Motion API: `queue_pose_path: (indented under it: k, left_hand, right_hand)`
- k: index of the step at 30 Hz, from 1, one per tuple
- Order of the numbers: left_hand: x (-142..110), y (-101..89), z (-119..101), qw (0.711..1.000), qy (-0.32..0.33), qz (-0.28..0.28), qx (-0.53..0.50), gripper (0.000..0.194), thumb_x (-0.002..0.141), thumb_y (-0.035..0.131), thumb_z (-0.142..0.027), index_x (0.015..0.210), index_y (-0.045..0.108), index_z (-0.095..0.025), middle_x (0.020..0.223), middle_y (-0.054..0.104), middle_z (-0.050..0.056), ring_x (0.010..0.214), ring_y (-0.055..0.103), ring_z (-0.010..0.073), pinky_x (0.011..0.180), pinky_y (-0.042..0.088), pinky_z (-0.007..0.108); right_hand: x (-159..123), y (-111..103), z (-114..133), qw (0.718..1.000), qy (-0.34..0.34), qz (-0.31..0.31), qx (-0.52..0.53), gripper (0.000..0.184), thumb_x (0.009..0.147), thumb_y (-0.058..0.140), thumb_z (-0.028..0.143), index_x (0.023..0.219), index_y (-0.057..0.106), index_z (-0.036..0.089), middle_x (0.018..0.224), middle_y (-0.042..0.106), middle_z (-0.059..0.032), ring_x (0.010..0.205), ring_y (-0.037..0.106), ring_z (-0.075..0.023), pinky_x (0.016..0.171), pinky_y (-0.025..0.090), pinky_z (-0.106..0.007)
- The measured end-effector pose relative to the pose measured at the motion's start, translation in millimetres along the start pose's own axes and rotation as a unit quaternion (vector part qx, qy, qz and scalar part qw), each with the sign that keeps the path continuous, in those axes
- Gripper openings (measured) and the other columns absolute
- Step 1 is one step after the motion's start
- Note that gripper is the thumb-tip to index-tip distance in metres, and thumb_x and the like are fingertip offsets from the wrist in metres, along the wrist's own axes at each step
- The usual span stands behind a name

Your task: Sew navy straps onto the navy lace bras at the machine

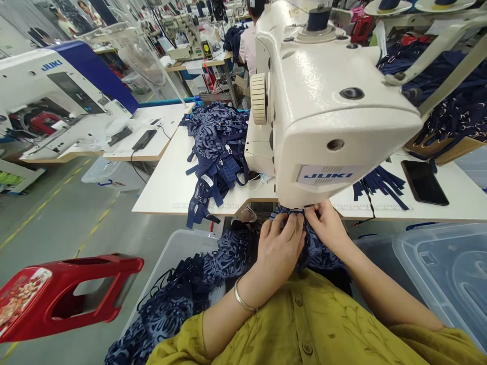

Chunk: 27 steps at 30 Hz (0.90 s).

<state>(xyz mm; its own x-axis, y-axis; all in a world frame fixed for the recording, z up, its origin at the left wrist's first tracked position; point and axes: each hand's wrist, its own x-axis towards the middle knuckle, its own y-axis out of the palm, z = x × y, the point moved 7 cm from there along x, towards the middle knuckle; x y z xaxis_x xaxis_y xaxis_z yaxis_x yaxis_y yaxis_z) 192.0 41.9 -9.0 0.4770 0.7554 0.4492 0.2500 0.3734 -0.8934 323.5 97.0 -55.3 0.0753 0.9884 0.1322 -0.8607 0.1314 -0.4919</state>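
Observation:
My left hand [279, 243] and my right hand [327, 225] both pinch a dark blue lace garment [243, 248] just under the head of a white JUKI sewing machine [327, 111]. The fingers of both hands are pressed together on the fabric at the machine's front edge. The needle area is hidden behind the machine head. The garment trails down to the left into a clear plastic bin [173, 253] at my lap. A metal bangle sits on my left wrist.
A heap of dark blue lace pieces [216, 147] lies on the white table [167, 182] left of the machine. A black phone [424, 181] and blue straps [380, 182] lie to the right. A red stool [64, 294] stands at left, clear bins [449, 268] at right. Another person sits ahead.

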Motion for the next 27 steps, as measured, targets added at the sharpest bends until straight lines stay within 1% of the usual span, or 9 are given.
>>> queue_pose_path:
  k: [8,12,14,16,18,20,23,25,27]
  left_hand:
    - [2,-2.7,1,1.000,0.012,-0.028,0.005,0.031,0.096,0.047,-0.025,0.123,0.058,-0.016,0.110,0.068,0.005,0.102,0.058,0.0226,0.085,0.043,0.038]
    - [4,-3.0,3,0.998,0.033,-0.045,0.008,0.030,0.095,0.048,-0.024,0.120,0.061,-0.013,0.106,0.068,0.006,0.097,0.058,0.0235,0.082,0.046,0.037]
    - [4,-4.0,3,0.998,0.039,-0.051,0.011,0.030,0.094,0.049,-0.024,0.119,0.061,-0.012,0.105,0.068,0.006,0.097,0.058,0.0240,0.081,0.046,0.037]
    - [3,-5.1,3,0.998,0.044,-0.050,0.008,0.031,0.095,0.048,-0.027,0.118,0.062,-0.011,0.106,0.067,0.008,0.098,0.058,0.0249,0.081,0.047,0.037]
    - [2,-6.1,2,0.998,0.052,-0.041,0.004,0.039,0.096,0.046,-0.038,0.119,0.062,-0.010,0.107,0.067,0.010,0.098,0.057,0.0267,0.081,0.048,0.038]
    - [2,-7.7,-1,0.998,0.061,-0.036,0.000,0.060,0.093,0.041,-0.057,0.120,0.061,-0.008,0.109,0.065,0.012,0.099,0.057,0.0294,0.082,0.048,0.040]
    - [2,-8.8,-6,0.997,0.066,-0.032,-0.001,0.090,0.080,0.033,-0.080,0.122,0.059,-0.005,0.111,0.064,0.015,0.101,0.056,0.0326,0.084,0.048,0.044]
    - [2,-6.5,-9,0.998,0.057,-0.020,0.005,0.092,0.077,0.038,-0.081,0.123,0.058,-0.004,0.111,0.063,0.015,0.103,0.055,0.0333,0.085,0.048,0.045]
    - [1,-3.0,-11,0.999,0.045,-0.003,0.012,0.080,0.081,0.049,-0.071,0.125,0.056,-0.005,0.112,0.062,0.014,0.106,0.053,0.0332,0.088,0.047,0.045]
  right_hand:
    - [-2,3,-2,1.000,-0.018,0.010,0.023,0.020,0.092,0.047,0.043,0.089,0.046,0.023,0.077,0.059,0.0003,0.070,0.058,-0.0173,0.066,0.044,-0.030]
    - [0,-5,-7,0.997,-0.065,0.044,-0.006,0.023,0.094,0.046,0.042,0.086,0.053,0.022,0.083,0.060,-0.0016,0.081,0.058,-0.0182,0.076,0.045,-0.031]
    - [0,-13,-14,0.994,-0.086,0.064,-0.017,0.023,0.094,0.049,0.041,0.086,0.057,0.022,0.088,0.062,-0.0029,0.087,0.058,-0.0192,0.081,0.044,-0.032]
    - [-1,-25,-26,0.993,-0.082,0.083,-0.027,0.022,0.093,0.051,0.042,0.087,0.059,0.022,0.089,0.062,-0.0034,0.088,0.058,-0.0194,0.081,0.044,-0.031]
    - [-2,-39,-40,0.993,-0.066,0.092,-0.039,0.022,0.092,0.053,0.042,0.090,0.060,0.022,0.091,0.062,-0.0038,0.088,0.058,-0.0196,0.082,0.044,-0.032]
    - [-5,-56,-51,0.994,-0.050,0.086,-0.055,0.023,0.091,0.054,0.043,0.089,0.059,0.021,0.091,0.062,-0.0040,0.087,0.058,-0.0198,0.082,0.044,-0.032]
    - [-10,-84,-65,0.995,-0.019,0.057,-0.081,0.027,0.088,0.055,0.047,0.081,0.055,0.021,0.081,0.059,-0.0017,0.078,0.054,-0.0184,0.073,0.043,-0.031]
    - [-17,-98,-74,0.994,0.012,0.060,-0.096,0.033,0.086,0.055,0.052,0.075,0.050,0.021,0.072,0.054,0.0010,0.069,0.050,-0.0163,0.065,0.040,-0.028]
    - [-24,-106,-81,0.990,0.048,0.084,-0.100,0.039,0.085,0.055,0.056,0.069,0.046,0.021,0.064,0.050,0.0028,0.063,0.046,-0.0144,0.060,0.036,-0.027]
